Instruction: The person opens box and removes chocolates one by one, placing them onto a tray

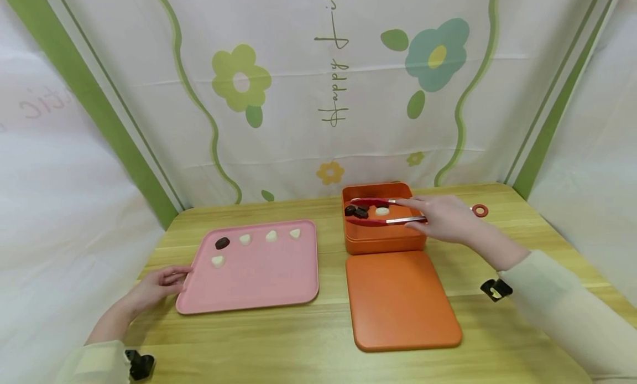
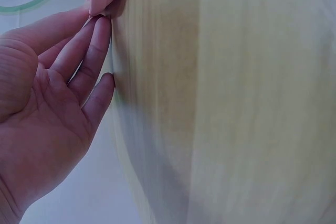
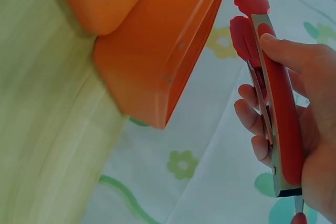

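My left hand (image 1: pixel 160 284) pinches the left rim of a pink tray (image 1: pixel 269 273); in the left wrist view the thumb and fingertips meet at its edge. Along the tray's back lie a dark chocolate-like piece (image 1: pixel 222 243) and several cream-white pieces (image 1: pixel 271 236), with another white piece (image 1: pixel 218 261) in front. My right hand (image 1: pixel 445 218) grips red-and-metal tongs (image 3: pixel 283 119) over an orange box (image 1: pixel 385 244). Between the tong arms in the head view, dark pieces (image 1: pixel 355 211) and a white piece (image 1: pixel 382 211) show. Whether the tips hold anything, I cannot tell.
An orange lid (image 1: pixel 403 301) lies flat in front of the box. The wooden table (image 1: pixel 239 345) ends at a white flower-print cloth (image 1: pixel 288 140) behind, with more cloth at both sides. A red ring (image 1: pixel 480 210) sticks out behind the right hand.
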The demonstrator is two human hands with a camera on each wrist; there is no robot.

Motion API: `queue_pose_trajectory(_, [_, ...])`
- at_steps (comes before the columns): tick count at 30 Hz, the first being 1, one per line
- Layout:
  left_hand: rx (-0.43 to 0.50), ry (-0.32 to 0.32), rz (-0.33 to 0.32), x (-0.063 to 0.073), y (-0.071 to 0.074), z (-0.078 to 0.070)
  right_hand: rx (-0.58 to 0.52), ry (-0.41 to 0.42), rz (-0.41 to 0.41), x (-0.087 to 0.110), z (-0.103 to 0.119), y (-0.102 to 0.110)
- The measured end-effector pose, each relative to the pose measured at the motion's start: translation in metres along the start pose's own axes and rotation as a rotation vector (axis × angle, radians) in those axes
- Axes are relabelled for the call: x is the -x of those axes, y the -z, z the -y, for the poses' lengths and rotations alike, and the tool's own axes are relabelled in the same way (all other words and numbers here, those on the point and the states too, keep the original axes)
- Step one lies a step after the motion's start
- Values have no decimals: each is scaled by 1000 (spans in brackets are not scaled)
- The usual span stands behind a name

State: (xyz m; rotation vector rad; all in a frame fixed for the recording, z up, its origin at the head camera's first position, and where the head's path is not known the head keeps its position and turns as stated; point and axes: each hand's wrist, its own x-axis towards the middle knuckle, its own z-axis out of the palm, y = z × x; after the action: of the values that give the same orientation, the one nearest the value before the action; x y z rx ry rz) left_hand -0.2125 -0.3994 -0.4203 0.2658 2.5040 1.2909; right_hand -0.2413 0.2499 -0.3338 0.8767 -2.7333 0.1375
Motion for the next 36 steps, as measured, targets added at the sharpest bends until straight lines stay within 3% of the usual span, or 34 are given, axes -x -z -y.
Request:
queue_pose_trajectory(15, [-47,12,-15,2,-1,-3,35,-87,117,-9,-21,-20])
queue_pose_trajectory(36, [-3,7,-16,1,-1,-1,61,-56,151,-11,-22,-26])
